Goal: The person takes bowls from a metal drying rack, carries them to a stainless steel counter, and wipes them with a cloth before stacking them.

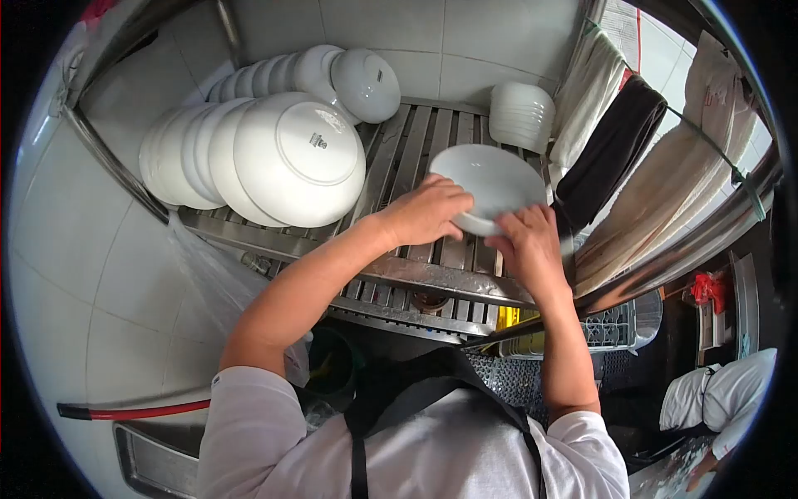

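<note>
A shallow white bowl (490, 176) is tilted over the slatted metal rack (420, 158), its inside facing me. My left hand (428, 209) grips its near left rim. At the near right rim, my right hand (530, 241) is closed on the bowl too, slightly blurred. To the left, large white plates (303, 162) lean on edge in a row, undersides toward me. Behind them stands a row of smaller white bowls (366, 86), also on edge. A stack of small white bowls (521, 116) rests at the rack's back right.
Cloths (611, 154) hang from a line along the right side. Below is a second slatted shelf (407, 309), with a grey plastic crate (611, 326) to its right. A red-handled pole (150, 411) lies at lower left. Another person (719, 391) is at lower right.
</note>
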`<state>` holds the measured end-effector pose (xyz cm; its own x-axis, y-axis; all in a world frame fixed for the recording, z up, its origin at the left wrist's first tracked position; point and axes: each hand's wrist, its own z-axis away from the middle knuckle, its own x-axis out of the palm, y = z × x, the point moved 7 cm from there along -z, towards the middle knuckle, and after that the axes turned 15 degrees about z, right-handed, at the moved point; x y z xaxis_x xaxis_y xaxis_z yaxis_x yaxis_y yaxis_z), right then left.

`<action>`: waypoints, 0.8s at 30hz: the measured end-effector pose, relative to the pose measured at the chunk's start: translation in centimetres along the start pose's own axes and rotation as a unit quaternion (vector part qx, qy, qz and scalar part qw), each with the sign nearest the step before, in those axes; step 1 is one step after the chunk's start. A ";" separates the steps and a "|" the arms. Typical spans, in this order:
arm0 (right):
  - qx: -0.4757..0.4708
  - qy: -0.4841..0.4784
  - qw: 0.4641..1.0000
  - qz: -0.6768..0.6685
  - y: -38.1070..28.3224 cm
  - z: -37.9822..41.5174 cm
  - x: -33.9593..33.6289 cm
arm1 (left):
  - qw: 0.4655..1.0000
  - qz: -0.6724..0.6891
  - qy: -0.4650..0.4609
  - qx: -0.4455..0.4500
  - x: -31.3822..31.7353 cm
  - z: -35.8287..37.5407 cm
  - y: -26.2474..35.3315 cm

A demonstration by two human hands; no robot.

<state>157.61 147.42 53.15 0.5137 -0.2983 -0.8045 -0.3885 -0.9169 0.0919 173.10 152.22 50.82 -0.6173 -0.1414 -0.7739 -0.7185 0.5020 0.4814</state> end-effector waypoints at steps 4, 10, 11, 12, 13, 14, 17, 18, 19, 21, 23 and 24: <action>0.026 0.017 1.000 0.001 -0.5 3.2 -1.4 | 0.954 0.115 0.274 0.033 -5.6 -0.4 -0.1; 0.068 0.016 0.998 0.004 -0.9 6.6 -2.1 | 0.533 0.248 0.739 -0.329 -9.3 2.2 -16.1; 0.071 0.020 0.997 0.002 -1.0 6.8 -2.3 | 0.501 0.233 0.752 -0.359 -9.8 2.3 -16.8; 0.075 0.024 0.997 0.000 -1.0 6.9 -2.5 | 0.478 0.220 0.754 -0.392 -10.2 2.2 -17.7; 0.081 0.029 0.996 -0.002 -1.0 7.1 -2.7 | 0.454 0.208 0.755 -0.425 -10.4 2.0 -18.5; 0.082 0.034 0.996 -0.003 -0.9 7.2 -2.8 | 0.430 0.195 0.753 -0.457 -10.3 2.1 -19.2; 0.081 0.045 0.996 -0.005 -0.9 7.6 -2.6 | 0.433 0.235 0.766 -0.412 -10.5 2.5 -21.0; 0.085 0.046 0.995 -0.007 -0.9 7.7 -2.7 | 0.449 0.177 0.775 -0.408 -10.6 3.1 -22.2; 0.088 0.048 0.995 -0.010 -0.9 7.8 -2.7 | 0.481 0.188 0.769 -0.376 -10.9 2.8 -22.2; 0.093 0.050 0.994 -0.017 -0.9 8.1 -2.7 | 0.540 0.209 0.754 -0.311 -11.0 2.5 -22.0; 0.103 0.061 0.993 -0.017 -0.9 8.3 -2.7 | 0.567 0.176 0.765 -0.248 -11.3 2.1 -23.6; 0.111 0.070 0.991 -0.019 -0.8 8.4 -2.7 | 0.581 0.157 0.760 -0.244 -11.2 1.9 -23.0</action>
<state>150.09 151.24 50.34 0.6265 -0.3133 -0.7137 -0.5173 -0.8521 -0.0800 197.15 143.86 47.69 -0.0453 -0.8851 0.4632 -0.2696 0.4573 0.8474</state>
